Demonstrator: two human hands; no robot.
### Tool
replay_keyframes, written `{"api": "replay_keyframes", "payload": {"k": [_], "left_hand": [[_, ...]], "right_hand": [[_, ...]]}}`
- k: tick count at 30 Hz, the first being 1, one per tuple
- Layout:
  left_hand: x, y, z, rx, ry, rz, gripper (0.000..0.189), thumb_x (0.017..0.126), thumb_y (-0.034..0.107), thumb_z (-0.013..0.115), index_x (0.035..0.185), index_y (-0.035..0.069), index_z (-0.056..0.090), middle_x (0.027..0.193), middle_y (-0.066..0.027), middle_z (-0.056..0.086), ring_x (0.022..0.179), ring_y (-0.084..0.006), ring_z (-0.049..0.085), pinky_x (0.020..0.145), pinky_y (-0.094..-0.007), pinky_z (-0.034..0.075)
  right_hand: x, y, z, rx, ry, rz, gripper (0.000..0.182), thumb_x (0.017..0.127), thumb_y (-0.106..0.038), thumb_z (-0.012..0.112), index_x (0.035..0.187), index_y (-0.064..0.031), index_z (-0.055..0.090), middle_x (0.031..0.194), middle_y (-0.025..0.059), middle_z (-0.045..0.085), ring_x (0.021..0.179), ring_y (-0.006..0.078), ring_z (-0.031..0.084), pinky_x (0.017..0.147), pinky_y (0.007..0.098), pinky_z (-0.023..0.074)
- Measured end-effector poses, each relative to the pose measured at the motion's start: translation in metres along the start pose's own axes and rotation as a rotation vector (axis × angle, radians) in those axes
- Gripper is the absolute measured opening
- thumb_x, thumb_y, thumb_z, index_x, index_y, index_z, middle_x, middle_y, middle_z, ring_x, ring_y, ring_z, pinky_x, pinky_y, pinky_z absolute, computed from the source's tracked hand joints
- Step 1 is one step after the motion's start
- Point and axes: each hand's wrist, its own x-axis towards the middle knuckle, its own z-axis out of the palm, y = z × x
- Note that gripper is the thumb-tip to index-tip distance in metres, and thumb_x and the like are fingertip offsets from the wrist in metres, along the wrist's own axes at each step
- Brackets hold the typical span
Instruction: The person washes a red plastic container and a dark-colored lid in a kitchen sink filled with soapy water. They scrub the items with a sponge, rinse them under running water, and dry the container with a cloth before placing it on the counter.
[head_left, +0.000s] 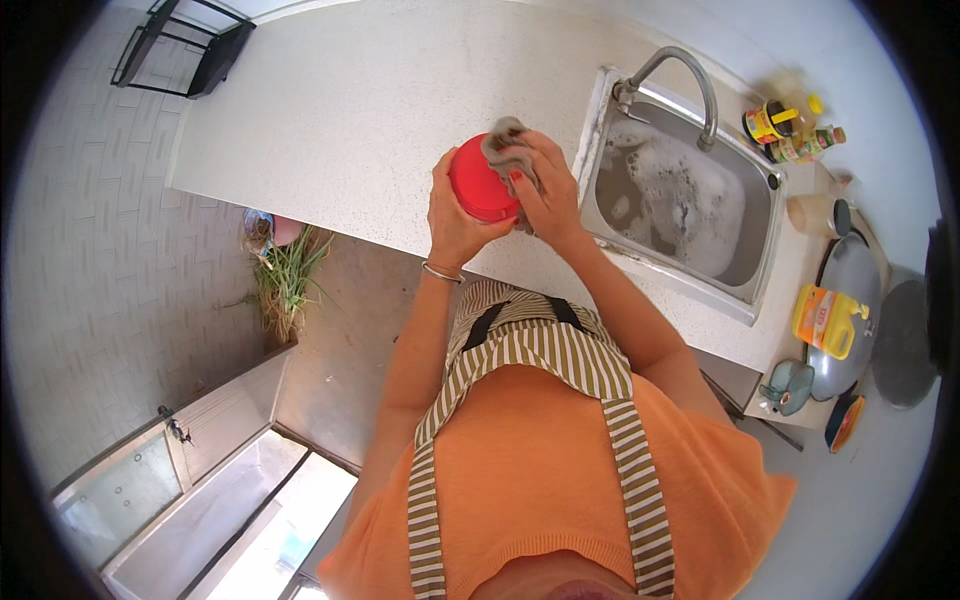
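Observation:
My left hand grips a round red lid or container around its left and lower rim, above the front part of the counter. A crumpled grey-brown cloth lies against the upper right of the red piece, held in my right hand. The cloth hides part of the red surface. Whether the red piece is a lid alone or has a body beneath it cannot be told. Just right of my right hand is a steel sink holding foamy water.
A curved faucet arches over the sink. Sauce bottles, a jar, a yellow detergent jug and a large metal lid stand along the right. A black rack is at the upper left; green onions lie below the counter.

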Motion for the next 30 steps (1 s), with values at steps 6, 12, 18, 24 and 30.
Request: {"api": "replay_keyframes", "payload": {"k": [6, 12, 18, 24, 30], "left_hand": [[0.002, -0.005, -0.006, 0.042, 0.018, 0.035, 0.116, 0.048, 0.028, 0.094, 0.142, 0.003, 0.03, 0.134, -0.0173, 0.046, 0.122, -0.0325, 0.05, 0.101, -0.0425, 0.046], [0.006, -0.001, -0.009, -0.003, -0.06, 0.042, 0.113, 0.054, 0.022, 0.093, 0.143, 0.001, 0.027, 0.136, -0.0151, 0.043, 0.125, -0.028, 0.048, 0.104, -0.0392, 0.045], [0.007, -0.001, -0.007, 0.091, -0.024, 0.076, 0.115, 0.05, 0.029, 0.094, 0.142, 0.002, 0.031, 0.134, -0.0163, 0.046, 0.122, -0.0304, 0.05, 0.101, -0.0406, 0.046], [0.006, -0.008, -0.006, 0.091, 0.01, 0.086, 0.115, 0.049, 0.033, 0.095, 0.141, 0.002, 0.033, 0.132, -0.0173, 0.05, 0.12, -0.0334, 0.053, 0.099, -0.0423, 0.047], [0.008, -0.011, -0.008, 0.038, -0.019, 0.005, 0.116, 0.05, 0.034, 0.096, 0.141, 0.001, 0.032, 0.135, -0.0187, 0.048, 0.122, -0.0356, 0.053, 0.098, -0.0448, 0.048]], "right_hand": [[-0.034, -0.008, -0.009, -0.096, 0.056, -0.09, 0.033, 0.088, -0.009, 0.057, 0.12, -0.0042, 0.061, 0.126, 0.0175, 0.057, 0.119, 0.0365, 0.052, 0.11, 0.044, 0.0336], [0.06, 0.008, -0.011, 0.121, -0.375, 0.016, 0.03, 0.091, -0.022, 0.056, 0.117, -0.0061, 0.062, 0.115, 0.0122, 0.063, 0.109, 0.0296, 0.058, 0.097, 0.0398, 0.045], [0.076, 0.018, -0.016, 0.073, -0.526, -0.042, 0.031, 0.089, -0.026, 0.056, 0.111, -0.0058, 0.064, 0.104, 0.0135, 0.064, 0.102, 0.0295, 0.057, 0.092, 0.0385, 0.0465], [-0.013, 0.004, -0.021, -0.174, -0.028, -0.195, 0.039, 0.078, -0.014, 0.068, 0.116, -0.0077, 0.061, 0.107, 0.012, 0.062, 0.105, 0.0333, 0.054, 0.094, 0.0448, 0.0423], [-0.055, -0.055, 0.012, -0.44, -0.041, -0.134, 0.047, 0.074, -0.012, 0.074, 0.118, -0.0081, 0.059, 0.108, 0.0099, 0.061, 0.11, 0.0331, 0.052, 0.092, 0.0482, 0.0396]]}}
